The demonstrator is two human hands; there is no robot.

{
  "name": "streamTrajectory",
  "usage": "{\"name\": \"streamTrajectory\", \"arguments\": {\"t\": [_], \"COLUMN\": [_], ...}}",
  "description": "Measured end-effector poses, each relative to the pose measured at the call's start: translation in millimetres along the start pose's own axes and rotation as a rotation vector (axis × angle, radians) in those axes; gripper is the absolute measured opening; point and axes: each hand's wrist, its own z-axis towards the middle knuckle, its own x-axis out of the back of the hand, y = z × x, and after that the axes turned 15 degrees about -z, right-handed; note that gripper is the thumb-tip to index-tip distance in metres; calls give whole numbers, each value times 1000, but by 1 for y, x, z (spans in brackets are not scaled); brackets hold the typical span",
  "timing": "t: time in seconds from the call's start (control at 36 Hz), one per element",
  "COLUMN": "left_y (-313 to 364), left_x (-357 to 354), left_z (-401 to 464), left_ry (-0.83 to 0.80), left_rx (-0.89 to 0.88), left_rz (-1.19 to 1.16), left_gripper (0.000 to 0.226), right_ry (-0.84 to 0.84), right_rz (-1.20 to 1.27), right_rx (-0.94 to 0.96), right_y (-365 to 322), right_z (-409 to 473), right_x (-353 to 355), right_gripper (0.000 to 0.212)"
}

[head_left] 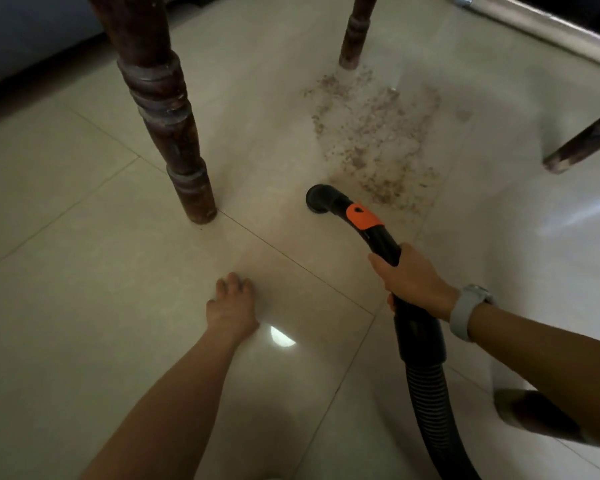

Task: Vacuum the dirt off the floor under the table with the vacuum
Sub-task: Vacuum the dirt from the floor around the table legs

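Work barely begun: right hand [413,278] grips the black curved plastic vacuum nozzle [340,204] at the edge of the brown crumbly dirt patch [378,140], which lies largely uncleared on the beige tiled floor [84,237], left hand [232,306] pressing spread on the tile.

Glossy tile floor [84,306], turned wood table leg [167,116], ribbed plastic hose [430,403]

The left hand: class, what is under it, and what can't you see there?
The left hand rests, fingers spread, on pale floor tile, holding nothing. The tile beneath the palm is covered, so whether dirt lies there cannot be seen.

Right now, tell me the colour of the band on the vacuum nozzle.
Orange, clearest in the head view.
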Motion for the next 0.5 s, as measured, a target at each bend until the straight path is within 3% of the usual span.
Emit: {"name": "streamTrajectory", "arguments": {"t": [0.28, 0.5], "left_y": [65, 120], "left_x": [-19, -29], "left_z": [-40, -62], "left_ry": [-93, -111], "left_rx": [-137, -227], "left_rz": [-267, -255], "left_gripper": [70, 64], "right_ry": [37, 81], "right_rz": [26, -7], "right_rx": [-78, -131], "right_y": [48, 92], "right_z": [-38, -60], "right_x": [12, 21], "right_gripper": [30, 29]}}
